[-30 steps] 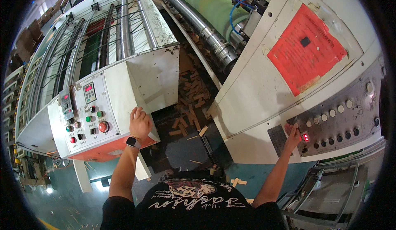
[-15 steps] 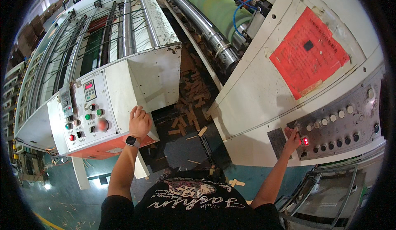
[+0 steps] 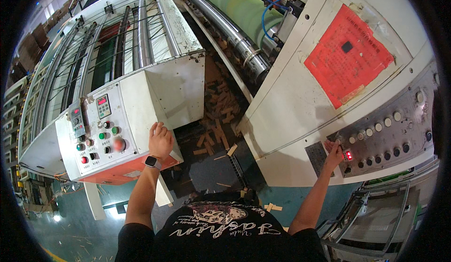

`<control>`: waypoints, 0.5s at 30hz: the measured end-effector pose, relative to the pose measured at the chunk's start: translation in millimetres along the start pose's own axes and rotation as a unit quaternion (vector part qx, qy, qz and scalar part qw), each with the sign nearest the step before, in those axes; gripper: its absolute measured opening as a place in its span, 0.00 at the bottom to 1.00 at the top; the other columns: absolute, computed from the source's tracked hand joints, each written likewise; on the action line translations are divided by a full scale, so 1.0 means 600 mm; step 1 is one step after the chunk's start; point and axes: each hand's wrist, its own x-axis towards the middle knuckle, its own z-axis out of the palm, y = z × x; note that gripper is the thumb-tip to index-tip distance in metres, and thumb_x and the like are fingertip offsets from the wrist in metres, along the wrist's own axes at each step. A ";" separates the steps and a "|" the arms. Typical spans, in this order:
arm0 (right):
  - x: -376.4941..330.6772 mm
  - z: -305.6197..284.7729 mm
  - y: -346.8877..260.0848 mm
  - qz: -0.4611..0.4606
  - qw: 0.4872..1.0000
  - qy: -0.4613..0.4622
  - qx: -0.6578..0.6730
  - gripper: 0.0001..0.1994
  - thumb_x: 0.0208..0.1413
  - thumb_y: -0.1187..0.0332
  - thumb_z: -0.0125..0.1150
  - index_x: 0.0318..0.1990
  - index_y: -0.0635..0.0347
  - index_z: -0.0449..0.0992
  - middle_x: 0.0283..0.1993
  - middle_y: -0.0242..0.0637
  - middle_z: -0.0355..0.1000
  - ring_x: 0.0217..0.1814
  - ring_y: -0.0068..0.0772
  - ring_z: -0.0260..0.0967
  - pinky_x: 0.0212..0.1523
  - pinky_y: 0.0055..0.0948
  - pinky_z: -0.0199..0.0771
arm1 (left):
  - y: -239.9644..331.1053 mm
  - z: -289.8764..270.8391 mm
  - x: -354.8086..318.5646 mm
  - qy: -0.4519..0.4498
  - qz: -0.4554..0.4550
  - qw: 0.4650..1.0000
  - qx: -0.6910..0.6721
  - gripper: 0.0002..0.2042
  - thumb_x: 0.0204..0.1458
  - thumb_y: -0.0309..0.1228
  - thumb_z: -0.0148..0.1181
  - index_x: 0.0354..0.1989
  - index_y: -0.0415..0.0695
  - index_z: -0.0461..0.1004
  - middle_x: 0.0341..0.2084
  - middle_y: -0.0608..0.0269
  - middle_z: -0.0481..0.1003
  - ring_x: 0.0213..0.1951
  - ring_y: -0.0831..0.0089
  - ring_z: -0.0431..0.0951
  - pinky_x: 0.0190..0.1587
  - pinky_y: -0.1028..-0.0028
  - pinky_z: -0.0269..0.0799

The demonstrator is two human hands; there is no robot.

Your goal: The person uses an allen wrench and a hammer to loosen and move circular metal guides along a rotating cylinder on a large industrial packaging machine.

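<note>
My left hand (image 3: 160, 140), with a smartwatch (image 3: 152, 162) on the wrist, rests on the edge of a white control cabinet (image 3: 133, 103). Its fingers are loosely bent and hold nothing that I can see. Out to the right, my right hand (image 3: 334, 153) touches the left end of a worn grey control panel (image 3: 371, 145), beside a small red-lit display (image 3: 348, 155). The fingers there are extended and partly apart; whatever lies under their tips is hidden. Rows of pale knobs (image 3: 369, 132) and dark knobs (image 3: 378, 159) run along this panel.
On the left cabinet, a button panel (image 3: 101, 125) carries coloured buttons and a keypad display (image 3: 102, 105). Metal rollers (image 3: 142, 31) lie behind it. Between the machines are a green cylinder (image 3: 230, 3), a steel roller (image 3: 225, 29) and cardboard scraps (image 3: 218, 104). A red notice (image 3: 348, 57) covers the right machine's side.
The view has shifted slightly. My left hand stays on the cabinet edge; my right hand stays at the panel beside the lit display, its fingers only slightly shifted.
</note>
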 end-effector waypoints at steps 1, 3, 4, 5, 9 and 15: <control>-0.002 0.001 -0.003 -0.011 1.000 -0.008 -0.003 0.19 0.59 0.61 0.46 0.32 0.74 0.72 0.30 0.45 0.74 0.30 0.31 0.73 0.35 0.27 0.76 | 0.000 0.000 0.000 0.001 -0.002 1.000 -0.001 0.04 0.38 0.27 0.54 0.21 0.40 0.71 0.28 0.60 0.70 0.49 0.63 0.65 0.56 0.59 0.55; -0.002 -0.004 0.000 -0.020 1.000 -0.015 -0.003 0.19 0.59 0.61 0.46 0.33 0.74 0.72 0.31 0.45 0.73 0.31 0.31 0.73 0.36 0.28 0.75 | 0.000 0.002 0.000 0.003 -0.003 1.000 -0.002 0.04 0.38 0.28 0.54 0.21 0.41 0.71 0.28 0.60 0.70 0.49 0.63 0.65 0.56 0.59 0.55; 0.003 -0.009 0.008 -0.018 1.000 -0.014 0.001 0.19 0.59 0.61 0.46 0.33 0.74 0.71 0.31 0.45 0.73 0.31 0.32 0.73 0.36 0.28 0.75 | 0.000 0.003 0.000 0.004 -0.001 1.000 -0.002 0.04 0.38 0.28 0.54 0.21 0.41 0.71 0.28 0.60 0.70 0.49 0.63 0.65 0.56 0.59 0.55; 0.007 -0.013 0.014 -0.016 1.000 -0.013 0.004 0.19 0.59 0.61 0.46 0.33 0.74 0.71 0.31 0.45 0.73 0.31 0.32 0.73 0.37 0.28 0.75 | 0.001 0.005 0.001 0.004 0.000 1.000 -0.002 0.04 0.38 0.28 0.54 0.21 0.41 0.71 0.28 0.60 0.70 0.49 0.63 0.65 0.56 0.59 0.55; -0.001 -0.002 -0.001 0.008 1.000 -0.023 0.017 0.18 0.59 0.61 0.46 0.34 0.73 0.71 0.32 0.46 0.73 0.32 0.32 0.73 0.37 0.29 0.75 | -0.001 0.002 -0.001 0.008 -0.002 1.000 0.001 0.04 0.37 0.27 0.54 0.21 0.41 0.71 0.28 0.60 0.71 0.48 0.63 0.65 0.56 0.59 0.55; 0.011 -0.019 0.033 -0.011 1.000 -0.001 -0.018 0.18 0.60 0.62 0.45 0.34 0.74 0.71 0.32 0.46 0.73 0.33 0.34 0.73 0.38 0.30 0.75 | 0.004 0.000 0.000 0.010 0.001 1.000 0.000 0.04 0.37 0.27 0.54 0.21 0.40 0.71 0.28 0.59 0.70 0.48 0.63 0.65 0.56 0.59 0.55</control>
